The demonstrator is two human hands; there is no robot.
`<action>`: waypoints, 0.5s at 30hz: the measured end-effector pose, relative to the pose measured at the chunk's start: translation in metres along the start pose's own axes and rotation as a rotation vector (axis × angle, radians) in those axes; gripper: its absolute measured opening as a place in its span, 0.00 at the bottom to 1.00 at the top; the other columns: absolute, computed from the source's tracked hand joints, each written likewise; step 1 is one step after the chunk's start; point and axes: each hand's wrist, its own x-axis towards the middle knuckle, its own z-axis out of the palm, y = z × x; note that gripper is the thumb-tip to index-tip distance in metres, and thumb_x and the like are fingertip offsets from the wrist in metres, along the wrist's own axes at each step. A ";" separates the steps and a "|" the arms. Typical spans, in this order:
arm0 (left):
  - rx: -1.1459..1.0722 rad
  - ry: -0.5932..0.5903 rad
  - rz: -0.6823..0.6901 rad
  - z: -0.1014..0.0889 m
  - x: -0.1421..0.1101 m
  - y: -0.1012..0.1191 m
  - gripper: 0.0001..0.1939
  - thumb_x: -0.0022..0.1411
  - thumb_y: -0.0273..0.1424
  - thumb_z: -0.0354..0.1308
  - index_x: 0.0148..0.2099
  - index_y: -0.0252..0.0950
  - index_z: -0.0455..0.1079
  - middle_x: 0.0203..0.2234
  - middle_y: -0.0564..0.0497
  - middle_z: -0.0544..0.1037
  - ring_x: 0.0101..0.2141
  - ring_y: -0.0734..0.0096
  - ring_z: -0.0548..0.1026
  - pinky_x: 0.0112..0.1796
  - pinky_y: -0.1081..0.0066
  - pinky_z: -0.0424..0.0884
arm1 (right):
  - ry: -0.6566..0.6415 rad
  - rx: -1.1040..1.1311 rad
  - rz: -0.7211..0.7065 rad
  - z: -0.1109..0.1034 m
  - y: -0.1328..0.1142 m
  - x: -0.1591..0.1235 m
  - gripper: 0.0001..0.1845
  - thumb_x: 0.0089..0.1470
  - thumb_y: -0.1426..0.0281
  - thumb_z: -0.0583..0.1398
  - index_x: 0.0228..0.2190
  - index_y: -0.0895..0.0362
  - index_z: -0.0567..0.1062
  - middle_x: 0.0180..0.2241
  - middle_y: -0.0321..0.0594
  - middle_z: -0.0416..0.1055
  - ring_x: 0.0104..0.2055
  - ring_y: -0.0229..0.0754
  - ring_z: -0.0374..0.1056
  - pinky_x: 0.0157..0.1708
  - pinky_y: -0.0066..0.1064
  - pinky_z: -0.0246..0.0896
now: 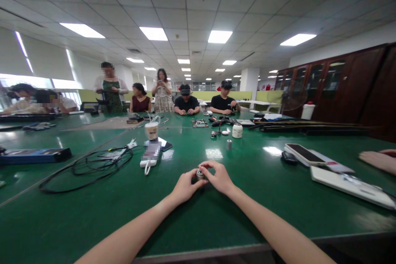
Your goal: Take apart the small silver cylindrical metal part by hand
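A small silvery metal cylinder (200,175) with a narrower top stands upright on the green table in front of me. My left hand (185,186) wraps round its side, thumb in front and fingers behind. From the other side, my right hand (219,177) pinches at the cylinder's top edge with bent fingers. Whether a tiny part sits between those fingertips is too small to tell. Farther back, a similar metal cylinder (229,144) stands alone, touched by neither hand.
A white jar (237,130), a circuit board (199,123) and small parts lie beyond. Left are a cup (152,130), a power bank (151,154) and a coiled black cable (89,165). Right, white flat boxes (349,187) lie near another person's hand (379,160). Several people are behind the table.
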 end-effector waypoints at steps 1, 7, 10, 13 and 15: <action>0.001 0.000 0.000 0.000 0.000 0.000 0.15 0.58 0.35 0.62 0.48 0.38 0.74 0.39 0.52 0.82 0.40 0.61 0.78 0.43 0.70 0.70 | -0.007 -0.005 -0.004 0.000 0.000 0.000 0.07 0.58 0.69 0.60 0.36 0.54 0.79 0.35 0.40 0.78 0.38 0.43 0.72 0.42 0.35 0.64; 0.007 -0.003 0.001 -0.001 0.000 -0.001 0.19 0.59 0.34 0.61 0.53 0.39 0.72 0.42 0.51 0.82 0.41 0.61 0.78 0.45 0.69 0.70 | -0.043 -0.019 -0.001 0.000 0.000 -0.001 0.06 0.57 0.69 0.61 0.34 0.53 0.80 0.32 0.38 0.76 0.34 0.41 0.71 0.36 0.31 0.64; 0.014 -0.006 0.000 0.000 -0.001 0.000 0.16 0.59 0.36 0.61 0.50 0.39 0.74 0.40 0.52 0.82 0.40 0.61 0.78 0.43 0.70 0.70 | -0.032 -0.027 0.020 0.000 0.002 -0.001 0.09 0.58 0.66 0.60 0.30 0.54 0.79 0.30 0.37 0.76 0.33 0.41 0.71 0.34 0.30 0.63; 0.021 -0.007 -0.001 -0.001 -0.001 0.003 0.15 0.59 0.37 0.61 0.48 0.40 0.74 0.39 0.53 0.82 0.40 0.62 0.78 0.44 0.70 0.70 | 0.013 -0.037 0.059 -0.002 0.006 -0.001 0.16 0.61 0.62 0.57 0.24 0.55 0.76 0.25 0.37 0.73 0.29 0.41 0.69 0.33 0.31 0.62; 0.027 -0.010 -0.002 -0.002 0.000 0.004 0.14 0.59 0.37 0.62 0.48 0.40 0.74 0.39 0.53 0.82 0.40 0.62 0.78 0.44 0.70 0.70 | 0.031 -0.032 0.079 -0.003 0.006 -0.001 0.17 0.62 0.61 0.56 0.25 0.55 0.74 0.25 0.36 0.73 0.29 0.41 0.69 0.33 0.31 0.63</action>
